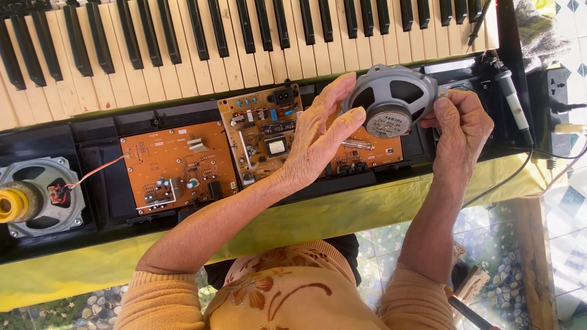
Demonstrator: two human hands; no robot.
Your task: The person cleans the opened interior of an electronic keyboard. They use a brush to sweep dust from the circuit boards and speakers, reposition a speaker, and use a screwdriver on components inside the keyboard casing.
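A grey metal loudspeaker (391, 98) with a round magnet on its back is held up over the right end of an opened electronic keyboard (244, 43). My left hand (318, 131) grips its left rim with thumb and fingers. My right hand (458, 125) holds its right rim. Under my hands lie orange circuit boards (177, 165) in the black keyboard case, one with a transformer and blue parts (263, 125).
A second speaker (36, 198) with a yellow part and thin wires sits in the case at the far left. A microphone (513, 104) and cables lie at the right. A yellow cloth (342, 211) covers the table edge. A pebble-patterned floor shows below.
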